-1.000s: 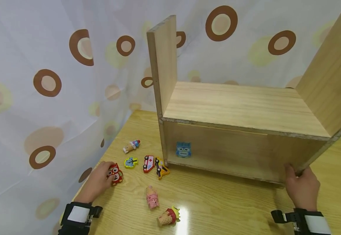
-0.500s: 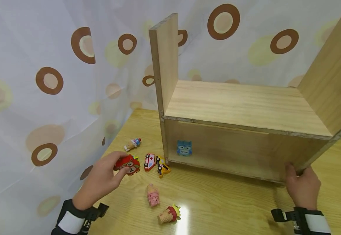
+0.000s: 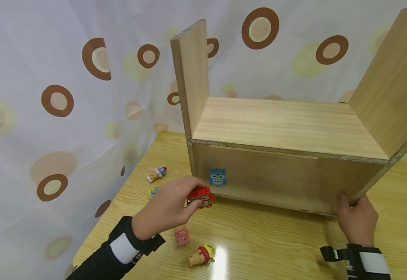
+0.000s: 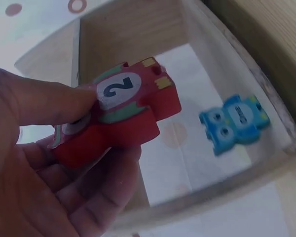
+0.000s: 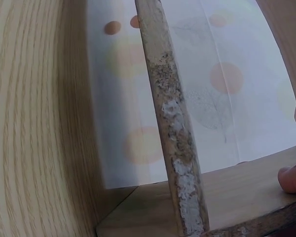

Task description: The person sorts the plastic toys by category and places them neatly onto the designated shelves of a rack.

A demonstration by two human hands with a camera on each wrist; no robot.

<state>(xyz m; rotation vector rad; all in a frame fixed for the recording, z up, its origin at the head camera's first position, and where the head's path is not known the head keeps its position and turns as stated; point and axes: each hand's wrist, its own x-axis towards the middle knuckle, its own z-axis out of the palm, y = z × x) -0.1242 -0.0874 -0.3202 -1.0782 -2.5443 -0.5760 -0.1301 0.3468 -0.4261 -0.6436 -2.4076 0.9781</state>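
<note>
So left hand (image 3: 168, 204) pinches the red owl block (image 4: 122, 101), feet-first toward 2 o'clock, long axis 8-to-2 (left wrist view); right hand (image 3: 359, 221) grips wooden shelf (image 3: 287, 122).

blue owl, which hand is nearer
Left. The left hand is close, in front and left of the blue owl; the right hand grips the shelf much farther right.

The shelf unit (image 3: 287, 126) fills the head view's right, cloth (image 3: 109, 23) behind, tabletop (image 3: 266, 249) before it. One owl block (image 3: 217, 177) sits at the lower compartment's left end. Just before that corner, the left hand (image 3: 172, 204) holds another owl (image 3: 205, 195). One cone toy (image 3: 157, 174) lies beyond the hand, two below it.
</note>
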